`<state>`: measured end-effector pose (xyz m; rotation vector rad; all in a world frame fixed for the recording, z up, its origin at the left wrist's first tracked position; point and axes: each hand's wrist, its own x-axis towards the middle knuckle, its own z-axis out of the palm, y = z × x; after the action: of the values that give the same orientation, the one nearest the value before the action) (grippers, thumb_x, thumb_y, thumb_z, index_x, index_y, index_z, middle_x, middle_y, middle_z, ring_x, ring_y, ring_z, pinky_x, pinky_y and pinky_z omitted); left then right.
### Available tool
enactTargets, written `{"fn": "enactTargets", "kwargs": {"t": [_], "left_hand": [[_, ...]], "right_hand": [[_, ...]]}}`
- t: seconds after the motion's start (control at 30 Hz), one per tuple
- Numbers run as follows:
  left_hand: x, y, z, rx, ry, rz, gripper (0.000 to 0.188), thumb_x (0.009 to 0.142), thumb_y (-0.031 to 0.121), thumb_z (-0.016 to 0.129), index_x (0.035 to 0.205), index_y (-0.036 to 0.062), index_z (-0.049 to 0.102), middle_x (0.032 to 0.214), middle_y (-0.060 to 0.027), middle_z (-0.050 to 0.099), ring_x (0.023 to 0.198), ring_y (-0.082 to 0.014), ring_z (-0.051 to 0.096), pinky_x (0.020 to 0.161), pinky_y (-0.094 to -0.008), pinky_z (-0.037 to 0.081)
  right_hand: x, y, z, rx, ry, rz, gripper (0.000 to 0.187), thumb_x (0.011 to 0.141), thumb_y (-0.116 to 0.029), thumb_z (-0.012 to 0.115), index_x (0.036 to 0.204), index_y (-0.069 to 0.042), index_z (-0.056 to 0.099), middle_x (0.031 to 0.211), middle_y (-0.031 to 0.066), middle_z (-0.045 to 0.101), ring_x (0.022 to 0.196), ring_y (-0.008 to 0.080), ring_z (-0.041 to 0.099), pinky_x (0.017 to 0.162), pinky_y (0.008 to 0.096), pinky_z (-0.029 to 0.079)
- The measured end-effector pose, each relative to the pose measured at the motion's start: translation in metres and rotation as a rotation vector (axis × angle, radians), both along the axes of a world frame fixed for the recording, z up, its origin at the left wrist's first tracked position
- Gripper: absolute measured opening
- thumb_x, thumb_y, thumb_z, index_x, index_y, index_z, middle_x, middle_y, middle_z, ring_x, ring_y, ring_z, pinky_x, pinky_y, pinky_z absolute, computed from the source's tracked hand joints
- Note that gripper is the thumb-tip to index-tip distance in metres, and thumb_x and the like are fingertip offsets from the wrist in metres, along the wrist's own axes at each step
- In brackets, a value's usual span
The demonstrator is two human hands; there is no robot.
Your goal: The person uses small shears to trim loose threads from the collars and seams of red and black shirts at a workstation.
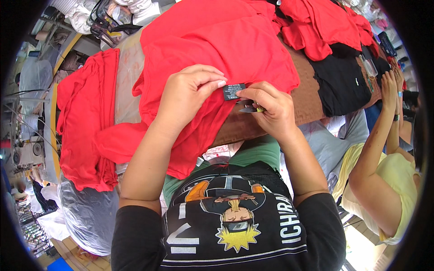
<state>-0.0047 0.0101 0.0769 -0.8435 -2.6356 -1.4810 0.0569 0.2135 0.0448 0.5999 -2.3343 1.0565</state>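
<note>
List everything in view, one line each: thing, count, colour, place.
red garment: one, red, spread on the table under both hands
label: one, small, black, on the garment's edge, pinched between the hands
small cutter: one, metal blade with a yellowish tip, in the right hand
folded red stack: one pile, red, left of the garment
red heap: one pile, red, far end of the table
black garment: one, black, right part of the table
table: one, brown top
clear plastic bag: one, lower left
co-worker's arm: one, right edge, yellow top
left hand: pinching the label
right hand: holding the cutter at the label
</note>
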Motion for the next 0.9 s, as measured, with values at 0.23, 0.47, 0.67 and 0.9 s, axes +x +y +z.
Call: {"fn": "enactTargets", "kwargs": {"t": [0.23,0.47,0.67,0.9], "left_hand": [[0.001,0.008,-0.002,0.007,-0.081,-0.032,0.013,0.082,0.001,0.068,0.094,0.0003,0.073,0.096,-0.0087,0.069,0.091,-0.0148,0.064,0.083,-0.0262,0.05],[0.003,0.01,0.002,-0.022,0.0,-0.006,0.009,0.086,0.004,0.067,0.091,-0.0028,0.07,0.093,-0.008,0.07,0.088,-0.0133,0.065,0.082,-0.0261,0.051],[-0.005,0.003,0.004,0.185,-0.253,0.016,0.016,0.092,0.012,0.063,0.097,-0.0026,0.066,0.086,-0.0081,0.071,0.082,-0.0117,0.067,0.076,-0.0254,0.053],[-0.003,0.006,0.009,0.182,-0.273,0.078,0.015,0.094,0.012,0.061,0.097,-0.0021,0.065,0.087,-0.0054,0.069,0.081,-0.0087,0.062,0.077,-0.0235,0.051]], "right_hand": [[0.001,-0.002,-0.009,-0.2,-0.043,0.015,0.043,0.06,0.015,0.066,0.097,-0.004,0.067,0.1,0.0098,0.07,0.083,0.0223,0.071,0.071,0.0299,0.058],[0.004,-0.005,-0.006,-0.251,-0.114,0.022,0.04,0.06,0.016,0.066,0.096,-0.003,0.066,0.099,0.0101,0.07,0.087,0.0228,0.07,0.073,0.03,0.057],[0.001,0.003,0.0,-0.115,-0.192,0.087,0.036,0.063,0.01,0.067,0.096,-0.005,0.066,0.088,0.0084,0.066,0.08,0.0242,0.068,0.069,0.0331,0.055],[-0.007,0.011,0.036,-0.029,-0.229,0.066,0.023,0.079,-0.011,0.072,0.099,-0.006,0.064,0.09,0.0101,0.064,0.082,0.0251,0.066,0.071,0.0329,0.052]]}}
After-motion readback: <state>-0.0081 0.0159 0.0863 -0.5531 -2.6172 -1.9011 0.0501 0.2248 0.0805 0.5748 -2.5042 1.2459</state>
